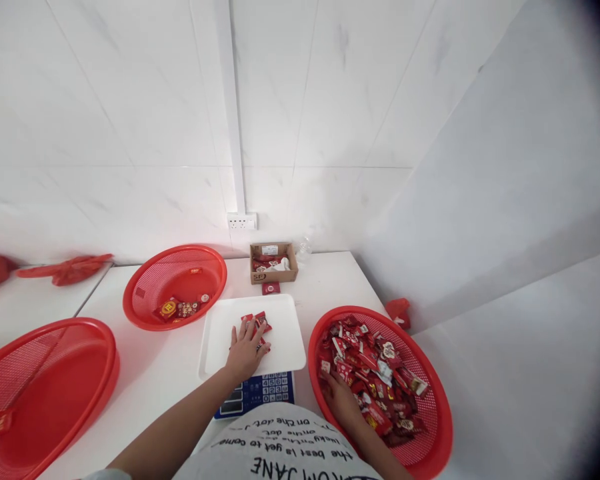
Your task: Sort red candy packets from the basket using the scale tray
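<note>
One white tabletop spreads before you. Among the red baskets, the right basket sits beside you, the near-left basket opposite, and the back-left basket beyond your left arm. A white tray tops the blue scale; a cardboard box stands behind. Your left hand lies on the tray, fingers spread loosely over several red packets. Your right hand dips into the right basket's heaped packets; whether its fingers grasp any, I cannot tell.
</note>
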`<action>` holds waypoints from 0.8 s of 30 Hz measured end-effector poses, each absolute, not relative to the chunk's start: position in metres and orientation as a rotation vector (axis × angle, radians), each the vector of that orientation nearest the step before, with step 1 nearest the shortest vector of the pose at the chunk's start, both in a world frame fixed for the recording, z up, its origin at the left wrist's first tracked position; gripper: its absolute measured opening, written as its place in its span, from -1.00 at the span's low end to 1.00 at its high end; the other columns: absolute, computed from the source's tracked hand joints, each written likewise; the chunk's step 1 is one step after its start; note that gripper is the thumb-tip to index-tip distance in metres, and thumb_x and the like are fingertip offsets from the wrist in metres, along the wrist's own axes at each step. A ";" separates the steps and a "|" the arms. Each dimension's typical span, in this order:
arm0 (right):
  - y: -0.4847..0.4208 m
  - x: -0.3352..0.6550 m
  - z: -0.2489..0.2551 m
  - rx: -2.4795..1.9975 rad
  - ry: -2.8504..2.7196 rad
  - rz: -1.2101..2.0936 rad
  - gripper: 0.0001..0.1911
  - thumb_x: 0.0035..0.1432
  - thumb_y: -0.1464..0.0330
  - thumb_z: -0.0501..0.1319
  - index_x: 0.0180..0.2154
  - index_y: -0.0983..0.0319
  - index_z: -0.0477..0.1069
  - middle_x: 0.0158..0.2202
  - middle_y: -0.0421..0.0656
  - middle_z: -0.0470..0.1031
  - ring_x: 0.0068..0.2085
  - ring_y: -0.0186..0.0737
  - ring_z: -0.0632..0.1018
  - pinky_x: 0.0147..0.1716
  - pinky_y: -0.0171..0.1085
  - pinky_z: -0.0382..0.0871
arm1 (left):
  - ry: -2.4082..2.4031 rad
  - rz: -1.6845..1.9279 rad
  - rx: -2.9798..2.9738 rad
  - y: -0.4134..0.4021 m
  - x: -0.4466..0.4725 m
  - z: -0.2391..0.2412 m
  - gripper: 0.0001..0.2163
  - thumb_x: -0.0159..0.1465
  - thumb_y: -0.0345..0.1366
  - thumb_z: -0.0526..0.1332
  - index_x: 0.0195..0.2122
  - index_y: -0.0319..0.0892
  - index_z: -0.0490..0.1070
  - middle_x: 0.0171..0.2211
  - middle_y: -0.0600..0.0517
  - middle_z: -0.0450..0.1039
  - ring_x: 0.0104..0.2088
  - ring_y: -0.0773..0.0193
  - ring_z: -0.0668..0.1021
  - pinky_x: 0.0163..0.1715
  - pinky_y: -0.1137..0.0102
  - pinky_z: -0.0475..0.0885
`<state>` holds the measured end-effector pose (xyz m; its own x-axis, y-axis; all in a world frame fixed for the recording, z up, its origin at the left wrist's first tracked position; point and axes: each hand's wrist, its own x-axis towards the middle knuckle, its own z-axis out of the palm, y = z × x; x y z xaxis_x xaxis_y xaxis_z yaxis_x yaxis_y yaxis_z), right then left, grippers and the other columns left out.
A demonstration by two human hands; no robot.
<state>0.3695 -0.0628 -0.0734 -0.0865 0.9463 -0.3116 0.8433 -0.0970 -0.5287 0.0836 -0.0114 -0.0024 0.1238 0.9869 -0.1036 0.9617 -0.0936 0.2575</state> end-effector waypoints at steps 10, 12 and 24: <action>-0.064 0.371 -0.080 -2.006 -1.959 0.926 -0.52 0.06 0.40 0.04 0.05 0.30 0.32 0.14 0.01 0.25 0.15 -0.14 0.29 0.12 -0.24 0.11 | 1.903 0.161 2.071 -0.005 0.090 -0.003 -0.50 0.28 -0.07 -0.07 0.23 -0.03 0.01 0.30 -0.02 -0.14 0.28 0.01 -0.14 0.17 -0.03 -0.14; -0.065 0.371 -0.079 -2.002 -1.956 0.930 -0.52 0.07 0.39 0.03 0.06 0.30 0.31 0.15 0.01 0.25 0.15 -0.15 0.28 0.12 -0.25 0.10 | 1.940 0.194 1.976 -0.005 0.094 -0.001 -0.50 0.28 -0.08 -0.07 0.24 -0.05 -0.01 0.30 -0.05 -0.16 0.28 -0.02 -0.14 0.16 -0.02 -0.09; -0.060 0.368 -0.067 -1.986 -1.802 0.932 -0.62 0.05 0.30 0.04 -0.17 0.29 0.49 -0.01 -0.03 0.42 0.02 -0.16 0.41 0.05 -0.26 0.18 | 1.962 0.188 1.964 -0.006 0.065 0.002 -0.46 0.29 -0.04 -0.13 0.26 -0.14 -0.05 0.28 -0.07 -0.07 0.27 -0.01 -0.08 0.16 -0.03 -0.10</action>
<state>0.3681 -0.0603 -0.0668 0.0019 0.9658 -0.2594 0.7700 -0.1670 -0.6159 0.0650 -0.0056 0.0022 0.0285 0.9874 -0.1556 0.9400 0.0265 0.3401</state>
